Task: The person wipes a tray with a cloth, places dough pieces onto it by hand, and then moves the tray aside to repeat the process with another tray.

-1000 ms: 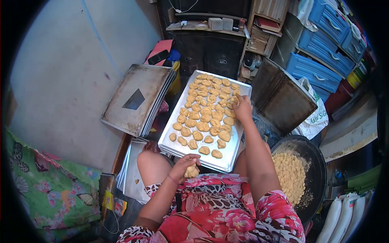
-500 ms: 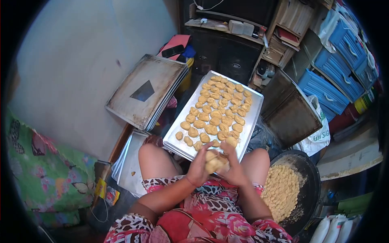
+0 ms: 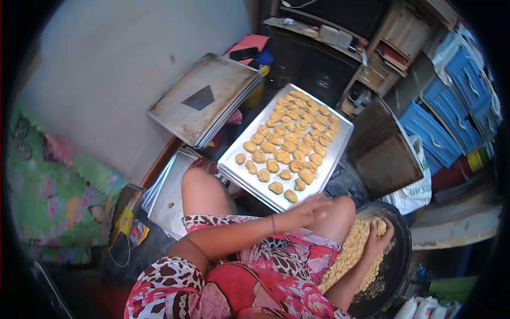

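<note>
A silver tray (image 3: 336, 151) holds rows of yellow dough pieces (image 3: 289, 147), with a few spaced apart at its near end. My left hand (image 3: 312, 212) is over my lap, just off the tray's near right corner, its fingers blurred. To the right, my right hand (image 3: 378, 239) is inside a black basin (image 3: 406, 250), its fingers curled around some dough (image 3: 379, 225) at the top of the mass. More crumbly yellow dough (image 3: 345, 258) fills the basin's left side.
Stacked worn trays (image 3: 226, 87) stand behind on the left, and lower trays (image 3: 172, 199) lie beside my left knee. A dark tray (image 3: 390, 151) leans at the right, near a white sack (image 3: 414, 186) and blue drawers (image 3: 441, 119).
My hands have parted: the right moved down into the basin, the left shifted right and away from the tray. More dough pieces now show at the tray's near end. The view has shifted slightly.
</note>
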Motion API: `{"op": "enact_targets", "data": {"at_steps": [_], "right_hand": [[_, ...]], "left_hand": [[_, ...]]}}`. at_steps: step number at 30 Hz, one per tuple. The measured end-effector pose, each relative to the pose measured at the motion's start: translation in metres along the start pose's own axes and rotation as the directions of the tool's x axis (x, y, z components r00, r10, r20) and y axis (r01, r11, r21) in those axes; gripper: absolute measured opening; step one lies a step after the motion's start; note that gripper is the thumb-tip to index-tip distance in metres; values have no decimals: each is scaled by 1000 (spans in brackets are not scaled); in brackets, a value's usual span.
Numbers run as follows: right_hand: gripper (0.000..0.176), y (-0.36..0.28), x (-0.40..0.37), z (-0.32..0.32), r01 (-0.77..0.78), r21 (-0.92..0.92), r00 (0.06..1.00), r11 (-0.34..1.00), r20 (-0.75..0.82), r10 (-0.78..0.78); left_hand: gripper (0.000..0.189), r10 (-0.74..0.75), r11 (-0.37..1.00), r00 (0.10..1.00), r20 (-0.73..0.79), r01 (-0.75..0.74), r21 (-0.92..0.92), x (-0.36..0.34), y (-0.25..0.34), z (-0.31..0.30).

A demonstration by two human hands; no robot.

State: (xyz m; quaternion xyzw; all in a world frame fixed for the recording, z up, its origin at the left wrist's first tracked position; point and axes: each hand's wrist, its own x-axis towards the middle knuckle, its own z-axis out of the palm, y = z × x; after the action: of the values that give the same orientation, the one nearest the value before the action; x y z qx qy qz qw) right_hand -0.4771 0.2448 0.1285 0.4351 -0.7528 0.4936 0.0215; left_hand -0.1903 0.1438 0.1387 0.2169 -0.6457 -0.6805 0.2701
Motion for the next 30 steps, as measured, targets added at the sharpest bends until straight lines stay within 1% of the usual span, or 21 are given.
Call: {"op": "enact_targets", "data": {"at_steps": [1,3,5,7,9,10,11,13,14,15,16,17,19,20,21,23,26,27,28,29,30], "right_hand": [[51,1,8,-9,202,-266,979,943,62,-192],[62,-6,17,-10,125,-149,991,981,-19,-130],[60,-32,27,2,135,-140,990,981,-12,-138],[57,-53,40,18,253,6,966,968,57,-252],[55,-72,47,50,223,142,960,964,140,-243],[54,-72,49,71,206,188,956,960,170,-239],[58,-72,50,95,96,275,967,957,204,-155],[67,-48,51,149,-113,356,941,928,339,-15],[72,-41,49,172,-236,374,903,897,424,61],[73,-32,45,194,-279,369,890,887,446,94],[75,-24,40,216,-322,364,873,874,471,125],[77,-23,30,233,-409,450,852,794,499,156],[76,-35,13,250,-294,381,898,877,424,117],[76,-36,13,248,-301,379,894,875,431,120],[75,-36,16,244,-316,404,883,858,457,110],[73,-35,16,246,-333,469,878,818,471,88],[73,-20,23,246,-320,364,845,875,527,90],[73,4,26,253,-272,364,846,891,532,41],[73,11,27,262,-221,364,843,905,538,-11],[74,-31,21,241,-409,446,834,796,537,127],[75,-11,23,255,-380,513,858,769,506,87]], "left_hand": [[60,64,970,987,-149,-26,243,0,1,-14],[59,184,870,924,-334,5,493,1,13,-52],[56,326,790,827,-458,28,613,9,10,-94],[58,383,563,741,-551,285,776,15,14,-133],[59,407,441,665,-626,457,772,15,9,-170],[60,395,458,635,-664,491,741,11,9,-185],[61,382,473,603,-700,523,709,5,7,-199],[61,313,570,620,-719,483,665,-5,-11,-233],[61,170,647,640,-750,501,574,-13,-8,-236],[62,24,707,652,-758,525,474,-21,-4,-239],[66,14,749,653,-757,495,440,-25,-26,-251],[66,21,747,649,-761,495,443,-27,-31,-248],[75,-178,602,677,-714,649,466,-32,-42,-236],[81,-119,584,702,-703,622,522,-32,-47,-232],[81,-129,578,691,-711,635,512,-32,-51,-233],[82,-147,624,722,-676,598,503,-34,-47,-230],[83,-218,753,726,-652,550,361,-38,-41,-232],[84,-209,809,751,-626,492,321,-41,-44,-238],[79,-137,831,739,-660,448,329,-44,-47,-239],[75,-65,851,716,-695,404,336,-53,-48,-239],[75,-70,857,687,-723,412,309,-70,-50,-240]]}}
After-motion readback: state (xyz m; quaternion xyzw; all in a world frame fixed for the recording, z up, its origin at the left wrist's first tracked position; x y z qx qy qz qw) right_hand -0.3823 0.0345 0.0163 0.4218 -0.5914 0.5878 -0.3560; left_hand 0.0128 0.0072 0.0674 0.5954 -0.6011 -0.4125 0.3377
